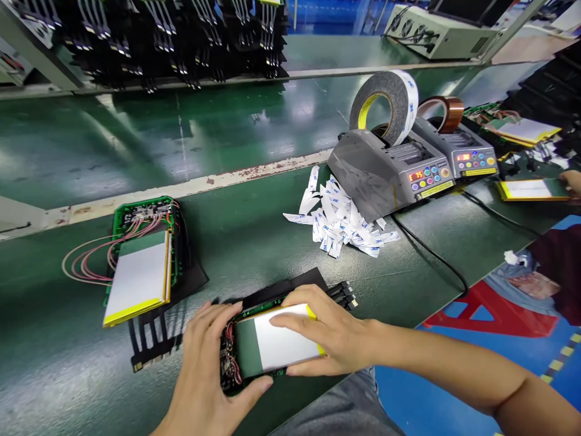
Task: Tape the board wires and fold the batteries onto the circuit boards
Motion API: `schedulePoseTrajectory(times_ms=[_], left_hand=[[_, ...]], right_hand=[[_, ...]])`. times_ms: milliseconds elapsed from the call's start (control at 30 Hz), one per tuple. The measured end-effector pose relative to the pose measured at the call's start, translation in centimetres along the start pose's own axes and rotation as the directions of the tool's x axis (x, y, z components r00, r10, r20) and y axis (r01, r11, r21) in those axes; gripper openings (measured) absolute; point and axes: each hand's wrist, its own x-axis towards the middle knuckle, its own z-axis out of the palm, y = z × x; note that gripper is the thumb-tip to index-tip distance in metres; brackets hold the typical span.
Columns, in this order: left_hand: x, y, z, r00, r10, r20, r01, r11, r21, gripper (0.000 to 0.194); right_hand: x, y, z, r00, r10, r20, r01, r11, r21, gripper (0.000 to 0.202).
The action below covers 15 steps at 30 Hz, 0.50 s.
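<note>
In front of me lies an opened power bank (230,357) with a green circuit board frame, red wires at its left end and black cable ends (344,295) at its right. A flat white-and-green battery pack (284,342) with yellow edges rests in it. My left hand (206,351) curves round the left end, fingers on the far side and thumb on the near side. My right hand (329,333) grips the battery's right end, its thumb and fingers spanning the width, one finger across the white face. To the left sits a second opened power bank (118,227) with its battery (138,272) tilted over it.
White backing-paper strips (338,218) are heaped beside a tape dispenser (385,163) carrying a big tape roll (403,106). Another dispenser (472,151) stands to its right. A black cord (431,254) crosses the green bench. At far right, a co-worker's hand (572,180) touches another battery (533,189).
</note>
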Motion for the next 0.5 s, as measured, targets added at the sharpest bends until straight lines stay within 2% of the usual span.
schedulePoseTrajectory(times_ms=[133, 300, 433, 500], left_hand=[[0.29, 0.08, 0.08, 1.000, 0.010, -0.007, -0.010, 1.000, 0.004, 0.076], [0.11, -0.18, 0.35, 1.000, -0.013, -0.005, 0.013, 1.000, 0.006, 0.075], [-0.07, -0.31, 0.39, 0.999, -0.043, 0.004, 0.043, 0.999, -0.027, 0.079], [-0.36, -0.38, 0.09, 0.999, -0.051, -0.002, 0.051, 0.997, -0.058, 0.079]], right_hand=[[0.35, -0.23, 0.08, 0.999, 0.036, 0.033, -0.034, 0.998, -0.056, 0.059], [0.74, -0.32, 0.13, 0.998, 0.067, 0.002, -0.066, 0.993, -0.098, 0.063], [0.69, -0.68, -0.21, 0.988, 0.135, 0.079, -0.126, 0.985, -0.114, 0.076], [0.67, -0.93, -0.80, 0.975, 0.189, 0.118, -0.181, 0.981, -0.071, 0.084]])
